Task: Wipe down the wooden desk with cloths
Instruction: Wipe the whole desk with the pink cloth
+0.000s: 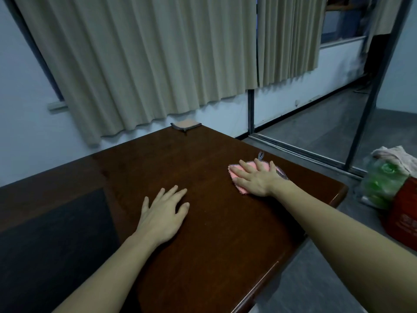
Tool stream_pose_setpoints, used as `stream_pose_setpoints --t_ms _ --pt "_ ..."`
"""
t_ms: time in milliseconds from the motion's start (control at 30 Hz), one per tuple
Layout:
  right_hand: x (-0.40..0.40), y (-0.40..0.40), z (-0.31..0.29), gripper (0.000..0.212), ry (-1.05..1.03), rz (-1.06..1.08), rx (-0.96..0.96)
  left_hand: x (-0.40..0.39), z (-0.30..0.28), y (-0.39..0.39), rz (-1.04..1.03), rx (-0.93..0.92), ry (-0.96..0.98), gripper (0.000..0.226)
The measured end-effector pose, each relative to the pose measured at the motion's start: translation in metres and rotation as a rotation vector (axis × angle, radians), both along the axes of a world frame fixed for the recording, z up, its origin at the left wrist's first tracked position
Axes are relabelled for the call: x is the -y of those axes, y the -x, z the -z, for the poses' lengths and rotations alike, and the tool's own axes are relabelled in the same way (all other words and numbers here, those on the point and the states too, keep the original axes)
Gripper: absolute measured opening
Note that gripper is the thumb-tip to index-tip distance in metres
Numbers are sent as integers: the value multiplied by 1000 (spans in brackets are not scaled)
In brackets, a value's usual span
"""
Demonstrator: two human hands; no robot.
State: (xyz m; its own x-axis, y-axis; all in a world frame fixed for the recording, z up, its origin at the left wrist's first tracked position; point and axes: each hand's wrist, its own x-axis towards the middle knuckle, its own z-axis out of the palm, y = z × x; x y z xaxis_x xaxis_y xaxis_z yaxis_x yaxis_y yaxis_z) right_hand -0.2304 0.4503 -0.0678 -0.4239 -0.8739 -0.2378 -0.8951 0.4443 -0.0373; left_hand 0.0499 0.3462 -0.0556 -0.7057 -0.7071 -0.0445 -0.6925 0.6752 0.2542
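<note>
1. Your wooden desk (214, 222) is dark reddish brown, with a black inset panel (56, 233).
2. The cloth (242, 175) under your right hand is pink with a dark patterned border.
3. You see a peach cloth with grey edging (186, 125) at the far corner.
4. The curtains (146, 59) are beige.
5. The box (404, 213) is red.

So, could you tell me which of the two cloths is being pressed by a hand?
The pink cloth under the right hand; the other cloth lies untouched at the desk's far corner.
</note>
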Motion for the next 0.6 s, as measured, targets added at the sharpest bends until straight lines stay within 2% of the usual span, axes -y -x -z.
stream_pose_setpoints --t_ms 100,333,467,600 --pt "-5 -14 -1 57 -8 -31 5 3 2 -6 -4 -9 -6 53" --pt "-67 -96 0 60 20 -409 11 21 9 -13 -43 0 -4 53" --pt "-59 -92 1 69 20 -418 31 36 12 -15 -83 -2 3 53" --pt "-16 -67 3 55 26 -322 11 39 22 -15 -90 -13 5 52"
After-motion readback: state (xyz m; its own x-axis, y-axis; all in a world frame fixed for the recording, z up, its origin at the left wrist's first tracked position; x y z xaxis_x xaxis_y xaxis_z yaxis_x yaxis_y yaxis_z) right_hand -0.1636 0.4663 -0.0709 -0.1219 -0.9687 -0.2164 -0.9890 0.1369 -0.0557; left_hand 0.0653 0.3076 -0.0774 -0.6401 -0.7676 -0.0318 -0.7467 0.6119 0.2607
